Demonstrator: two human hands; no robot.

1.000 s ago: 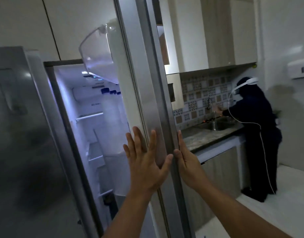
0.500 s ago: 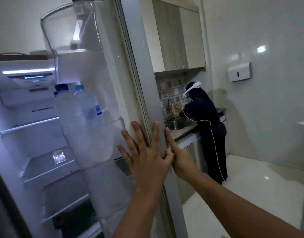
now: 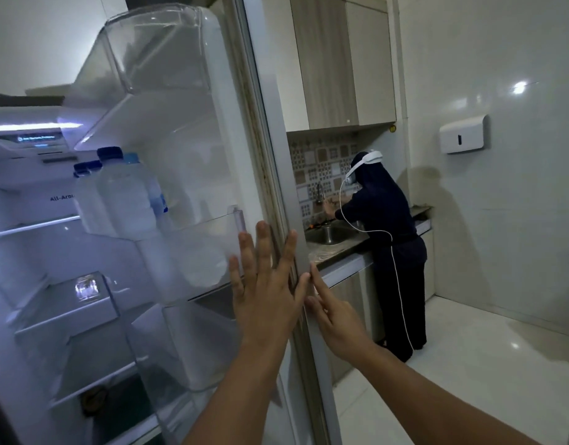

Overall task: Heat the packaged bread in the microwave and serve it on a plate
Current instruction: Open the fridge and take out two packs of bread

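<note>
The fridge door point(image 3: 270, 130) stands open in front of me, its steel edge running down the middle of the view. My left hand point(image 3: 267, 293) lies flat with spread fingers on the inner side of the door, by a clear door bin. My right hand point(image 3: 336, 316) rests on the door's outer edge, fingers pointing up, holding nothing. Water bottles point(image 3: 122, 194) stand in the upper door bin. The lit fridge interior point(image 3: 35, 252) shows white shelves on the left. No packaged bread, microwave or plate is visible.
Another person point(image 3: 389, 252) in dark clothes stands at the sink point(image 3: 328, 234) on the counter at the back. Wooden wall cabinets point(image 3: 341, 59) hang above. A white dispenser point(image 3: 464, 134) is on the right wall. Pale tiled floor point(image 3: 469, 364) extends to the right.
The fridge door has swung wider open to the right and the interior shelves and bottles have come into view. Both hands stay on the door.
</note>
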